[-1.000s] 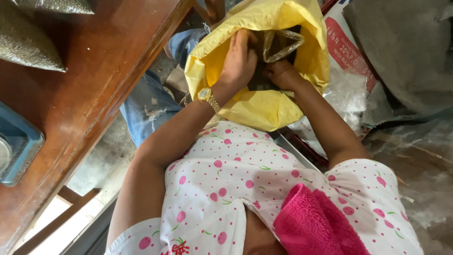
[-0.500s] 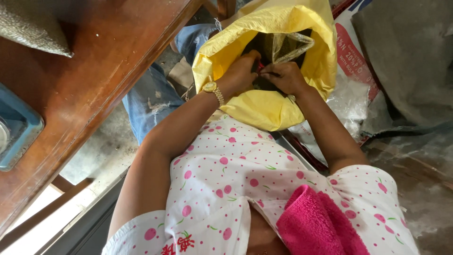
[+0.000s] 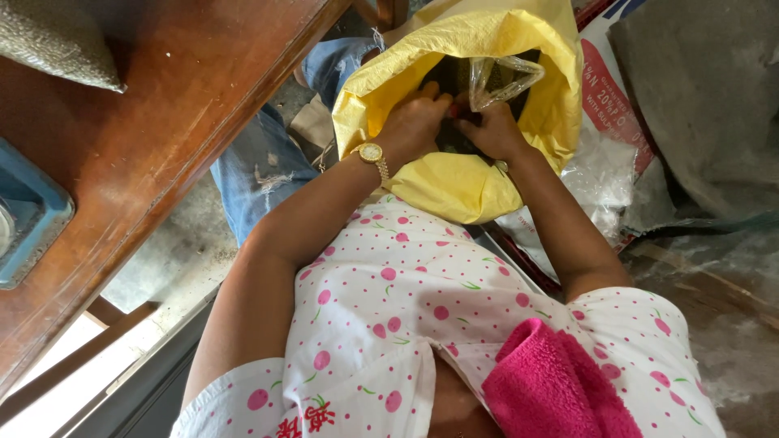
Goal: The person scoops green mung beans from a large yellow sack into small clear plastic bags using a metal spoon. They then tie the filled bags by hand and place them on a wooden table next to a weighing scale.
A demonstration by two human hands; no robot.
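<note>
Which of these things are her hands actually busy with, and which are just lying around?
In use:
left hand, inside the sack mouth
right hand, inside too
yellow sack
clear liner in the sack

Lying about:
wooden table
blue tray
pink towel
printed bag

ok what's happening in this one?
A person has both hands down in the mouth of a yellow sack. The left hand, with a gold watch on the wrist, and the right hand meet over something dark inside, next to a clear plastic liner. What the fingers grip cannot be made out. A wooden table stands to the left.
</note>
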